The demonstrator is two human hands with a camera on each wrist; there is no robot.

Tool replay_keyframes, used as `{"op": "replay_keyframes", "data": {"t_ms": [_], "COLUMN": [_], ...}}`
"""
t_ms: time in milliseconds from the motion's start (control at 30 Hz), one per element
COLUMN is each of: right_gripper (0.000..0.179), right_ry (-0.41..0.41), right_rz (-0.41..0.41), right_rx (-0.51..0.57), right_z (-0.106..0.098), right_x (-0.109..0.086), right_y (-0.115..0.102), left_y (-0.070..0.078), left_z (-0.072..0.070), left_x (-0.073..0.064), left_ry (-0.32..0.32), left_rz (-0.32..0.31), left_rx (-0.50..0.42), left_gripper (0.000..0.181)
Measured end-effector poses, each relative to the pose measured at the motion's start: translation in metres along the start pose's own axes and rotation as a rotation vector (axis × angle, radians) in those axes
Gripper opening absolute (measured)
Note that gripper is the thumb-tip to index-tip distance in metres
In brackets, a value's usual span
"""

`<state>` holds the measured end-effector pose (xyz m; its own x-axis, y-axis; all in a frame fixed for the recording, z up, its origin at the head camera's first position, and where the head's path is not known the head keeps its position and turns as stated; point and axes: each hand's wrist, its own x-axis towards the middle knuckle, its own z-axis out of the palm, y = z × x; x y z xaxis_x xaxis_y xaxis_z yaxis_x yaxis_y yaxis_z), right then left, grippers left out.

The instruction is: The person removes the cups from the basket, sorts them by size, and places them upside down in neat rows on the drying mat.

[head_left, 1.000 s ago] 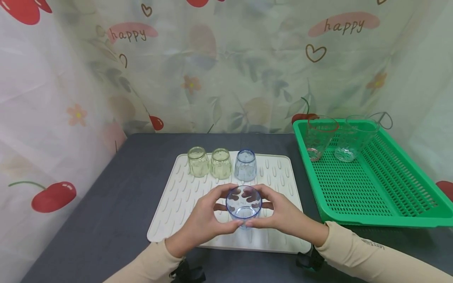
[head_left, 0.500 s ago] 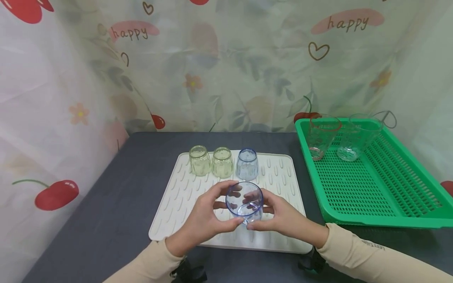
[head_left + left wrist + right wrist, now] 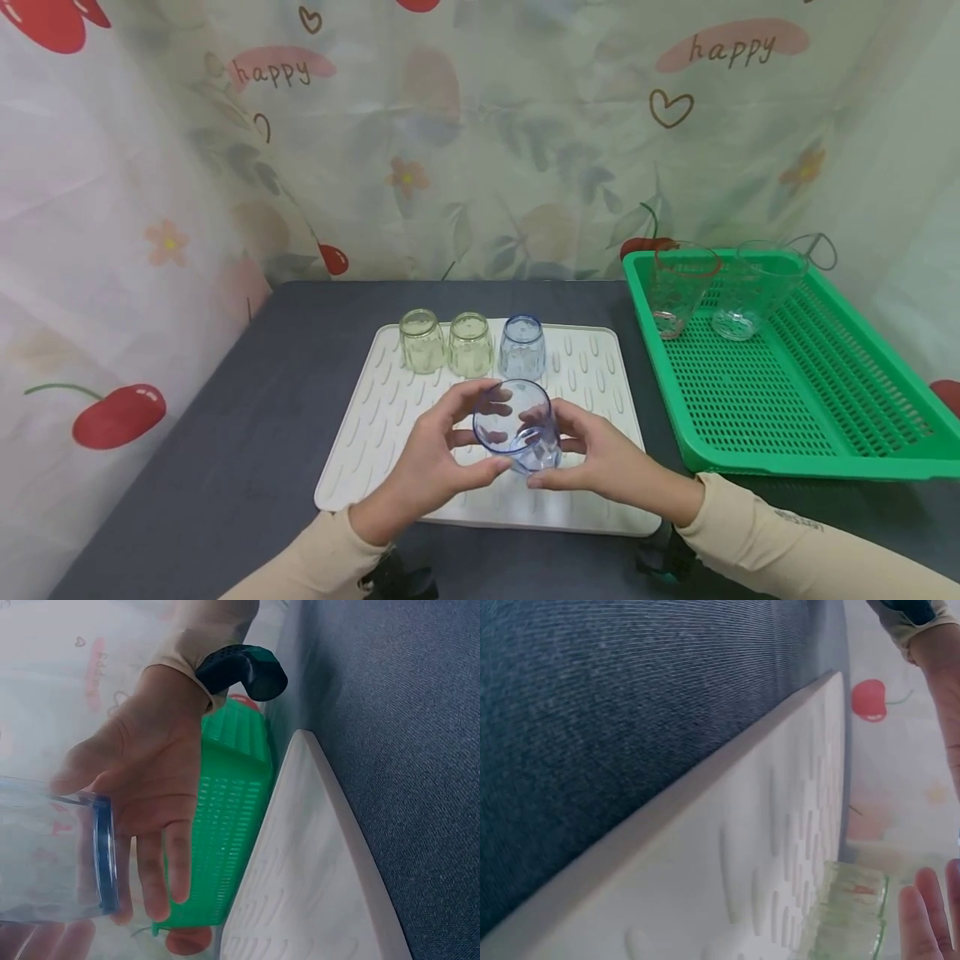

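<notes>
Both hands hold a clear drinking glass with a blue rim (image 3: 536,452) over the mat's near half. It tilts, with its mouth toward the upper left and its base toward the right hand. My left hand (image 3: 435,454) has its thumb and fingers around the rim side. My right hand (image 3: 600,450) grips lower, its thumb near the base. In the left wrist view, the glass (image 3: 45,847) stands beside the palm and extended fingers of the right hand (image 3: 154,787). The right wrist view cuts off the glass; some fingertips (image 3: 926,915) show at its edge.
A white ribbed drying mat (image 3: 375,467) lies on the dark table (image 3: 225,433). Along its back stand two green glasses (image 3: 422,343) (image 3: 471,347) and a blue glass (image 3: 522,350), seemingly upside down. At right, a green basket (image 3: 795,462) holds a red-rimmed glass (image 3: 678,292) and another clear one (image 3: 757,292).
The glass has tilted from nearly upright, its mouth shifting slightly up and left while its base swings right. My right fingers have shifted lower along it. The left hand is almost still.
</notes>
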<state>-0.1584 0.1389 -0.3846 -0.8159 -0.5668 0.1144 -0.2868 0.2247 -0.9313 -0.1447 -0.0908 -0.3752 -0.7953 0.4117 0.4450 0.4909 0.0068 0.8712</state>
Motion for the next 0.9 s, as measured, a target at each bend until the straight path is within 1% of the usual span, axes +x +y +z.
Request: {"op": "replay_keyframes", "data": {"t_ms": [100, 200, 300, 400, 533, 667, 800, 900], "right_gripper": [0.056, 0.057, 0.061, 0.062, 0.061, 0.06, 0.058, 0.057], "right_ry": [0.009, 0.027, 0.056, 0.091, 0.126, 0.143, 0.158, 0.172], "right_rz": [0.001, 0.013, 0.034, 0.03, -0.013, -0.058, -0.09, -0.112], "right_rx": [-0.016, -0.035, -0.045, -0.046, -0.051, -0.047, -0.04, -0.04], "right_z": [-0.003, -0.007, -0.011, -0.016, -0.021, -0.025, -0.028, -0.029], "right_x": [-0.001, -0.003, -0.005, -0.006, -0.008, -0.009, -0.01, -0.01], "right_y": [-0.004, -0.006, -0.009, -0.012, -0.018, -0.023, -0.027, -0.03], "left_y": [-0.001, -0.002, -0.003, -0.004, -0.006, -0.008, -0.009, -0.01], "left_z": [-0.001, -0.002, -0.005, -0.006, -0.006, -0.005, -0.004, -0.004], "left_x": [0.0, -0.001, -0.003, -0.004, -0.004, -0.004, -0.003, -0.002], "left_ry": [-0.004, -0.01, -0.018, -0.02, -0.026, -0.036, -0.052, -0.078], "left_rz": [-0.008, -0.018, -0.024, -0.062, -0.129, -0.184, -0.214, -0.222], "left_rx": [-0.063, -0.099, -0.122, -0.13, -0.119, -0.121, -0.126, -0.115], "left_gripper": [0.072, 0.07, 0.069, 0.069, 0.071, 0.071, 0.071, 0.07]}}
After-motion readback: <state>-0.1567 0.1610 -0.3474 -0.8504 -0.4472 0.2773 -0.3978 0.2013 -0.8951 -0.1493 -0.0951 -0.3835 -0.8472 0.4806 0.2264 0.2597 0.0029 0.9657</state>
